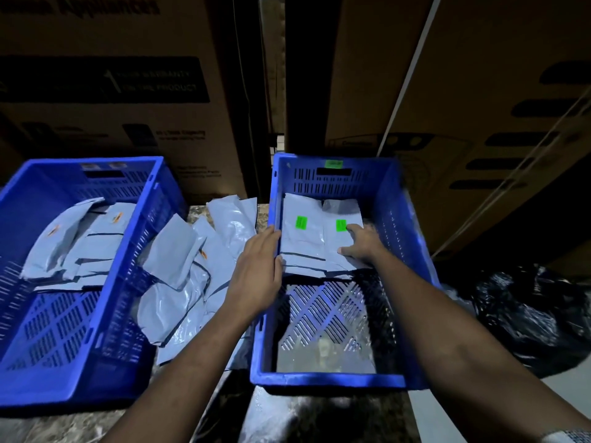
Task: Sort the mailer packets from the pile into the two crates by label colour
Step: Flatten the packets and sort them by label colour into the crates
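reaching into right crate (412, 225) | left hand (257, 271) edging packets (303, 238) | right hand (363, 243) flat

The room is dim. Tall brown cardboard cartons (105, 91) with black printed panels stand stacked along the back, and more brown cartons (479, 107) with dark oval markings lean at the right. A mottled stone-patterned bench (319, 417) runs below. A crumpled glossy black plastic bag (527, 311) sits at its right side.

Bare forearms, no sleeves, pale patterned band (566, 437) at right wrist
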A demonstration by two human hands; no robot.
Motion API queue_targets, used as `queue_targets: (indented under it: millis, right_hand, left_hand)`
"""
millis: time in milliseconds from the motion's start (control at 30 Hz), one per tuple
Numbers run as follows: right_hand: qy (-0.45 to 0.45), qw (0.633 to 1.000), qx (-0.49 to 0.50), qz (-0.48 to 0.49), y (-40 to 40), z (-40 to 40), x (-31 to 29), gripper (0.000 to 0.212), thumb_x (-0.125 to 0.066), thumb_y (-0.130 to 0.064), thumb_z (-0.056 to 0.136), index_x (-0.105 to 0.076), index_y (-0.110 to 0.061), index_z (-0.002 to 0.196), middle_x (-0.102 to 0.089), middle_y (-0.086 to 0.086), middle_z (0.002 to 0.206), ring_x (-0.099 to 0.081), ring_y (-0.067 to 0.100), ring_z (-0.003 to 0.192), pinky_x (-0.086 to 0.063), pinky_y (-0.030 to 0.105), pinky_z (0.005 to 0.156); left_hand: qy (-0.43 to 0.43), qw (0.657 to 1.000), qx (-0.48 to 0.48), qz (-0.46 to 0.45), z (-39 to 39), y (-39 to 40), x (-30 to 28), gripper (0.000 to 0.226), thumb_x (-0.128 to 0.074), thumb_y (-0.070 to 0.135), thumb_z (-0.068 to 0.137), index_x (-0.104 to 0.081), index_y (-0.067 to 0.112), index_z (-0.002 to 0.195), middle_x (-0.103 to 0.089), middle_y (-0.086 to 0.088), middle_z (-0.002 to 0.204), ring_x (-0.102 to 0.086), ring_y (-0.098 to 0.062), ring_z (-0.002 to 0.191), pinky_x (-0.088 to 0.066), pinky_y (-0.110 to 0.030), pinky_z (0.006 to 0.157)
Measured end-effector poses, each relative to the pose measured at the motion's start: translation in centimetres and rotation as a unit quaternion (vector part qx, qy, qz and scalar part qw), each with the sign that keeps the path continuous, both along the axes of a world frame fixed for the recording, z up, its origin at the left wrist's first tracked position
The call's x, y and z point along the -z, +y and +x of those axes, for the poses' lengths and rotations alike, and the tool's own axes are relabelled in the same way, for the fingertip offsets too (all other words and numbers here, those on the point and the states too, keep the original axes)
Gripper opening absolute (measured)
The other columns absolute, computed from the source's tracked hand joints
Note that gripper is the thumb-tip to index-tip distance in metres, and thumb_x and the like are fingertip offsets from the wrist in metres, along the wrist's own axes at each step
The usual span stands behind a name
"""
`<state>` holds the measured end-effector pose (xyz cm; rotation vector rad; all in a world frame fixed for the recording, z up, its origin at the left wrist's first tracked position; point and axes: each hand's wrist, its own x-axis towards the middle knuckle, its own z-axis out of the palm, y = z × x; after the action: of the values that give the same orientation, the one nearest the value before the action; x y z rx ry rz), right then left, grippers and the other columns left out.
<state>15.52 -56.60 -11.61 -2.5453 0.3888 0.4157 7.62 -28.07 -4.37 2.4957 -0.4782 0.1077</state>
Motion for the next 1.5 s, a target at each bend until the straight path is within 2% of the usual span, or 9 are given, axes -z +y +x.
queue_targets:
  millis: [167, 433, 833, 967, 1067, 1167, 1267, 1400, 1500]
  right_hand:
    - [-0.016, 0.999, 0.025, -0.029, -0.2, -0.6, -0.1, 0.074, -0.069, -0.047, 0.088, -0.04, -0.019, 0.151, -0.03, 0.022, 0.154, -0.036, 0.038, 0.14, -0.033, 0.038, 0.112]
    - [-0.113, 0.992, 0.039, -0.028, 2.6, -3.4, -4.0, 0.068, -0.07, -0.039, 0.087, -0.044, -0.02, 0.147, -0.034, 0.018, 0.154, -0.034, 0.034, 0.14, -0.033, 0.04, 0.114]
    - [-0.356, 0.933, 0.055, -0.004, 21.1, -15.6, -14.5, 0.035, -0.063, -0.026, 0.095, -0.061, -0.015, 0.129, -0.062, 0.003, 0.128, -0.051, 0.025, 0.122, -0.042, 0.037, 0.1]
    - [-0.404, 0.914, 0.039, 0.026, 28.0, -18.3, -14.1, 0.024, -0.068, -0.017, 0.09, -0.069, -0.014, 0.114, -0.07, 0.0, 0.107, -0.062, 0.013, 0.093, -0.049, 0.024, 0.084]
    - [-0.352, 0.934, 0.043, 0.051, 31.8, -18.8, -11.3, 0.021, -0.067, -0.016, 0.091, -0.071, -0.013, 0.111, -0.071, -0.001, 0.102, -0.059, 0.006, 0.081, -0.046, 0.016, 0.079]
    - [-0.244, 0.966, 0.068, 0.059, 33.6, -18.3, -6.1, 0.021, -0.066, -0.016, 0.09, -0.071, -0.011, 0.11, -0.073, 0.004, 0.107, -0.067, 0.016, 0.086, -0.055, 0.031, 0.085]
    - [-0.124, 0.989, 0.071, 0.028, 34.4, -17.6, -2.2, 0.031, -0.063, -0.01, 0.088, -0.066, -0.009, 0.119, -0.068, 0.012, 0.117, -0.065, 0.026, 0.102, -0.055, 0.036, 0.087]
    - [-0.086, 0.991, 0.082, 0.055, 35.1, -16.1, 0.1, 0.035, -0.059, -0.006, 0.086, -0.061, -0.006, 0.121, -0.064, 0.015, 0.119, -0.063, 0.028, 0.106, -0.049, 0.032, 0.085]
    - [-0.08, 0.964, 0.212, 0.14, 35.4, -14.0, 0.5, 0.026, -0.067, -0.021, 0.088, -0.06, -0.011, 0.111, -0.064, 0.006, 0.107, -0.059, 0.024, 0.092, -0.043, 0.026, 0.074]
  left_hand:
    - [0.005, 1.0, 0.003, 0.002, 0.0, 0.1, -0.2, 0.049, -0.048, 0.016, 0.1, -0.041, 0.009, 0.148, -0.039, -0.008, 0.156, -0.032, -0.025, 0.143, -0.023, -0.034, 0.119]
    - [0.006, 1.0, 0.021, -0.02, -0.3, 2.1, -1.4, 0.049, -0.047, 0.02, 0.102, -0.04, 0.01, 0.15, -0.04, -0.007, 0.155, -0.033, -0.023, 0.143, -0.025, -0.033, 0.118]
    - [0.01, 0.997, 0.027, -0.077, -5.8, 15.4, -2.6, 0.049, -0.047, 0.022, 0.103, -0.037, 0.014, 0.15, -0.043, -0.002, 0.151, -0.03, -0.016, 0.139, -0.022, -0.022, 0.11]
    - [0.023, 0.993, 0.026, -0.109, -8.0, 20.1, -2.9, 0.047, -0.051, 0.021, 0.102, -0.041, 0.016, 0.147, -0.049, -0.004, 0.143, -0.037, -0.019, 0.136, -0.026, -0.022, 0.107]
    - [0.031, 0.993, 0.03, -0.114, -9.5, 22.6, -3.0, 0.047, -0.051, 0.024, 0.102, -0.042, 0.018, 0.147, -0.049, -0.001, 0.142, -0.036, -0.015, 0.135, -0.031, -0.026, 0.108]
    - [0.04, 0.991, 0.035, -0.119, -10.6, 24.3, -3.2, 0.046, -0.05, 0.026, 0.102, -0.043, 0.019, 0.147, -0.051, -0.001, 0.141, -0.038, -0.015, 0.134, -0.033, -0.028, 0.107]
    - [0.043, 0.989, 0.02, -0.139, -11.2, 25.2, -3.2, 0.043, -0.051, 0.026, 0.101, -0.045, 0.022, 0.144, -0.053, 0.003, 0.139, -0.044, -0.015, 0.131, -0.04, -0.035, 0.107]
    - [0.049, 0.99, -0.005, -0.135, -11.9, 25.5, -3.0, 0.043, -0.052, 0.024, 0.101, -0.046, 0.022, 0.143, -0.055, 0.006, 0.138, -0.045, -0.012, 0.13, -0.04, -0.031, 0.105]
    - [0.051, 0.991, -0.013, -0.127, -12.2, 25.6, -2.6, 0.044, -0.052, 0.025, 0.1, -0.045, 0.024, 0.143, -0.054, 0.007, 0.137, -0.044, -0.008, 0.13, -0.039, -0.028, 0.104]
